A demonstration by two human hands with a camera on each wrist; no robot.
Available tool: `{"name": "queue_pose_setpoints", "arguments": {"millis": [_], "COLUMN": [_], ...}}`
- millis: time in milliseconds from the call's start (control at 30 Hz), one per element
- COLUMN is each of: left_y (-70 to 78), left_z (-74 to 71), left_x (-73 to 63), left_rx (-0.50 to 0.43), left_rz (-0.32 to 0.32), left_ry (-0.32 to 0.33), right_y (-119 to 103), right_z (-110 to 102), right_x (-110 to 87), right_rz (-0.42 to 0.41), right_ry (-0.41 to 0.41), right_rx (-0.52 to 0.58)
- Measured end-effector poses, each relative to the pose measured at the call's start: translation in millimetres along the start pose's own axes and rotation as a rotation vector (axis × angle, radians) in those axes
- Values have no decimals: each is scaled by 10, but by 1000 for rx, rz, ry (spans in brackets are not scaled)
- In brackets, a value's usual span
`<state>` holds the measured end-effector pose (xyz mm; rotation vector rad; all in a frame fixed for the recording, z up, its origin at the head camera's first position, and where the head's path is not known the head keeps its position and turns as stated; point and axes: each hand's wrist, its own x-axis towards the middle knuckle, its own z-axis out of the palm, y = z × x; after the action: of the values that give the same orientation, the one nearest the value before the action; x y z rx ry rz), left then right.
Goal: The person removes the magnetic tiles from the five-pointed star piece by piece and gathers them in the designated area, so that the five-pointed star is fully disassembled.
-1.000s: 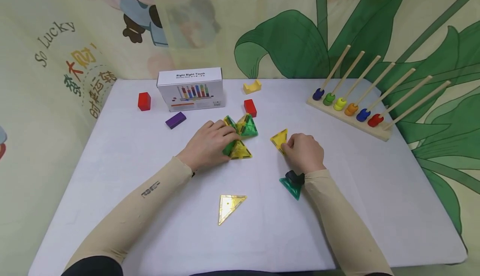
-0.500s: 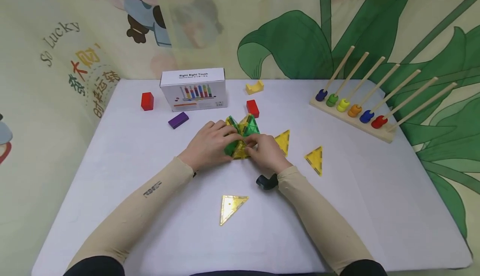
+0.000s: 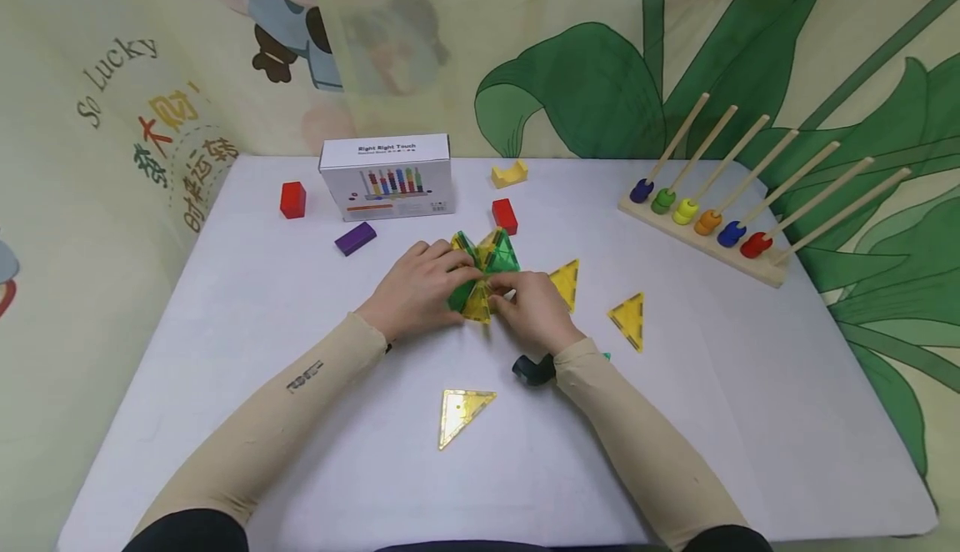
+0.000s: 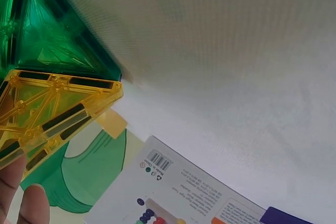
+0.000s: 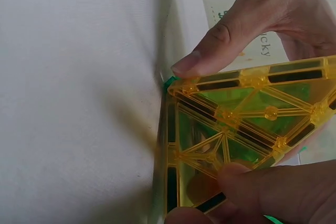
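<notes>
A small structure of green and yellow triangular magnetic tiles stands mid-table. My left hand grips its left side, fingers curled over the top. At the front right, my right hand pinches a yellow triangular magnetic tile, which meets another yellow tile along an edge in the right wrist view. Loose yellow tiles lie to the right, one partly behind my right hand, another farther out. A third yellow tile lies nearer me. A green tile is mostly hidden by the right wrist.
Behind the structure are a white box, a purple block, a red block and a yellow curved block. Another red block lies left. A wooden peg stand with coloured beads occupies the back right.
My right hand has moved left from the loose yellow tile to the structure's front, uncovering another yellow tile farther right. The front yellow tile now shows narrower. My left hand keeps its grip.
</notes>
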<state>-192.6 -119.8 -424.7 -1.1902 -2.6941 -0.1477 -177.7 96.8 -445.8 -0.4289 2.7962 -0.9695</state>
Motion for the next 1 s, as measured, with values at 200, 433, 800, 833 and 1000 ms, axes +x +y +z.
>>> {"name": "queue_pose_setpoints", "arguments": {"millis": [200,433,800,833,1000], "left_y": [3,2,2,3,10], "left_z": [-9,-13,-30,-30,-15], "left_x": [-9,-17,-41,-43,-49], "left_rx": [7,22,8,6,23], "left_rz": [7,5,5,5,15], "left_ry": [6,-2,19,23,16], "right_y": [31,62,58,58,71], "right_z": [4,-23,-29,-27,-10], "right_x": [-38,-93,-136,-137,-128], "right_rz": [9,-8,56,59,66], "right_ry": [3,-8,-22,-23,-27], "right_rx": [22,40,71,74,84]}}
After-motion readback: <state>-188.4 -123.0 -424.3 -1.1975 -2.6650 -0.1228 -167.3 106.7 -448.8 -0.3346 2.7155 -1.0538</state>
